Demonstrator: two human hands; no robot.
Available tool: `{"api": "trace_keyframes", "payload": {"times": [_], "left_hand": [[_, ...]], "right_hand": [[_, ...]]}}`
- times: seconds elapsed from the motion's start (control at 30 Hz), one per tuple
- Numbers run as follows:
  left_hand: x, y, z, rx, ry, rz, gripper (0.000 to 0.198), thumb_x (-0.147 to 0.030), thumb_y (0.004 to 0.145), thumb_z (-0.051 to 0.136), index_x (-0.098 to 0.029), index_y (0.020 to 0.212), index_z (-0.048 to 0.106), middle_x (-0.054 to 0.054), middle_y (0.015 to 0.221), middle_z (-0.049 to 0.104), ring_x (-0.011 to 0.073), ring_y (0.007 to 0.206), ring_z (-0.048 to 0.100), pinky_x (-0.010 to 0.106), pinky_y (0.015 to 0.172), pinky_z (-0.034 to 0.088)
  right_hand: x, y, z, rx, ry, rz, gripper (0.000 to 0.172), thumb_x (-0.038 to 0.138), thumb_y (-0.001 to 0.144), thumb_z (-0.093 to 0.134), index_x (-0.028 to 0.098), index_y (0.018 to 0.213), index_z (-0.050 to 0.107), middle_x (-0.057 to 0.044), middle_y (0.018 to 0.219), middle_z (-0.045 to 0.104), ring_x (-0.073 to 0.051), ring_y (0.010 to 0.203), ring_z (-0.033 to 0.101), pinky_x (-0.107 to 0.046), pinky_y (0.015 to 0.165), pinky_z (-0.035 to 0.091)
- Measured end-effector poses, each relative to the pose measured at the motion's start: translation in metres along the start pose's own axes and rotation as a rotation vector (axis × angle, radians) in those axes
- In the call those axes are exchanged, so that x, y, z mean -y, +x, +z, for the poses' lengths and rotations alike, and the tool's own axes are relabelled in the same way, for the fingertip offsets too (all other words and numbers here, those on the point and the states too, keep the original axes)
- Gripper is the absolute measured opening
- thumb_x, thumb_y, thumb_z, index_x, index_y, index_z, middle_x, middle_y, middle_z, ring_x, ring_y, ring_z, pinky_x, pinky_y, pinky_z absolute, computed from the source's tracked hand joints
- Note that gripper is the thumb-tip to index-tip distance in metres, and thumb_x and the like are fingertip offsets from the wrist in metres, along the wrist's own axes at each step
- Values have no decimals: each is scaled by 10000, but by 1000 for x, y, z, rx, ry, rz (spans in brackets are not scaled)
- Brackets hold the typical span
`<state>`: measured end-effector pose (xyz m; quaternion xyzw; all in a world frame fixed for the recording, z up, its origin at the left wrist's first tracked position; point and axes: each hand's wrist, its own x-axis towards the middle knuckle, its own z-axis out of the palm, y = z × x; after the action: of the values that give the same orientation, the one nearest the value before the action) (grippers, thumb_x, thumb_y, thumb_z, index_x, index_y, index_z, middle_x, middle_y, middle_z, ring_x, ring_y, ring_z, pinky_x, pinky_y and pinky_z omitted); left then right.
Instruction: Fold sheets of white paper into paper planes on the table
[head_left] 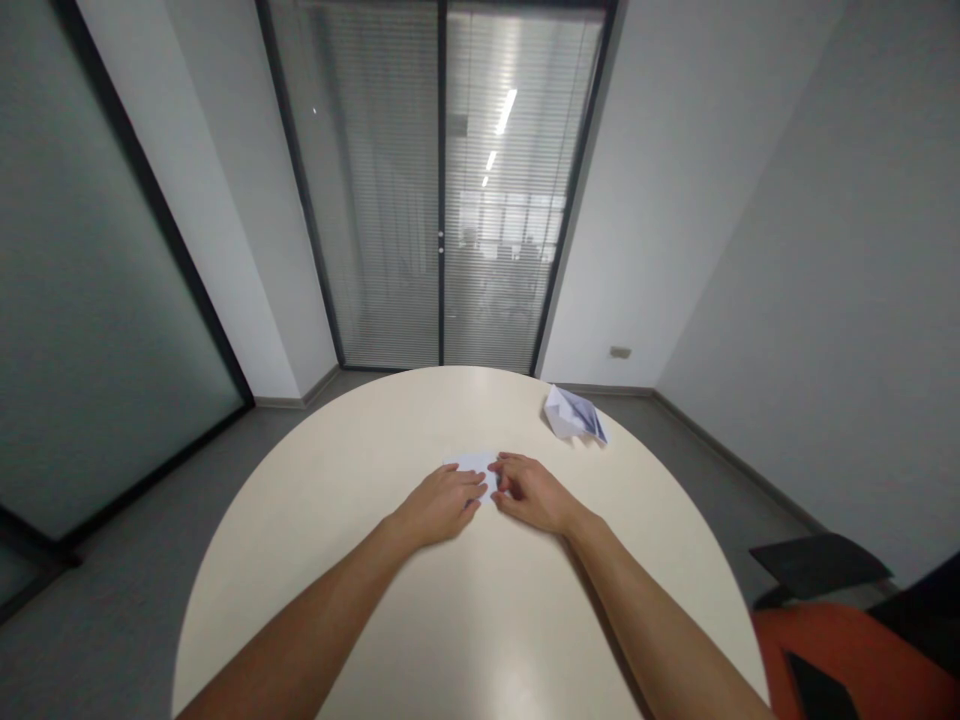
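Observation:
A small piece of white paper (475, 463) lies on the round cream table (465, 620), between my two hands. My left hand (447, 502) rests over the paper's left part, palm down, its fingers spread and pointing right. My right hand (531, 490) is at the paper's right edge, its fingers bent, with the thumb and index finger apart and touching the paper. Parts of the sheet are hidden under the fingers.
A folded, crumpled white paper shape (574, 415) stands near the table's far right edge. An orange chair (847, 650) with black armrests is at the lower right. Beyond the table are glass doors with blinds (390, 220).

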<state>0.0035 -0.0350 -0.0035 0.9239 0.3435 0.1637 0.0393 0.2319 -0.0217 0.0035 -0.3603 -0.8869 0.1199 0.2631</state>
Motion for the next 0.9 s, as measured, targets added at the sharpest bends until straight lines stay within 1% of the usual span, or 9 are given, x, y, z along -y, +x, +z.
{"api": "trace_keyframes", "payload": {"times": [0.07,0.13,0.2,0.27,0.33,0.47,0.63,0.77,0.9], "left_hand": [[1,0,2,7,-20,7,320,-223,993,452,-217,1252,639,84,1356,627,210,1259,572,417,1120,378],[3,-1,3,18,-30,15,341,-220,1010,416,-212,1285,617,86,1400,593,199,1301,539,414,1137,365],[4,-2,3,27,-20,29,362,-206,1017,390,-211,1318,591,85,1437,558,191,1347,494,437,1174,311],[4,-2,3,22,1,39,370,-188,1010,392,-211,1328,580,84,1444,552,188,1363,475,453,1193,272],[4,-2,3,3,27,34,358,-175,992,421,-215,1298,603,81,1421,575,189,1338,501,450,1189,277],[3,1,1,-40,98,-9,280,-173,972,471,-217,1149,685,76,1276,677,208,1208,601,430,1125,363],[3,2,-7,-38,124,-130,183,-280,949,565,-216,959,736,73,989,747,229,963,679,371,921,491],[6,0,-12,-16,131,-190,196,-331,933,588,-230,974,751,75,960,747,242,905,683,357,837,506],[9,-2,-14,-12,99,-148,181,-305,938,587,-237,1015,736,65,973,741,234,932,665,333,816,504]], "right_hand": [[-1,0,2,8,-27,16,50,215,832,632,194,864,665,-109,1168,705,-267,1206,591,-439,1069,410],[-3,-2,4,29,-58,41,215,237,850,615,185,1052,670,-125,1249,673,-296,1275,546,-484,1081,397],[-4,-3,5,68,-87,60,375,263,873,591,194,1241,616,-129,1355,614,-326,1347,477,-544,1104,364],[-6,-5,6,104,-113,75,435,291,900,563,219,1329,576,-115,1422,564,-344,1386,428,-591,1119,331],[-8,-5,7,114,-131,83,453,316,914,552,222,1356,567,-109,1439,551,-345,1391,420,-594,1123,331],[-11,-4,8,65,-160,40,467,336,908,569,186,1350,590,-121,1380,601,-310,1345,480,-529,1150,342],[-12,-3,4,39,-193,27,472,380,902,593,138,1306,628,-158,1338,624,-292,1292,536,-502,1194,288],[-16,-6,4,79,-176,28,499,406,903,593,159,1336,607,-141,1379,599,-302,1358,473,-518,1217,225],[-20,-8,6,83,-187,47,591,462,870,626,157,1373,575,-146,1412,569,-313,1372,454,-516,1211,242]]}}
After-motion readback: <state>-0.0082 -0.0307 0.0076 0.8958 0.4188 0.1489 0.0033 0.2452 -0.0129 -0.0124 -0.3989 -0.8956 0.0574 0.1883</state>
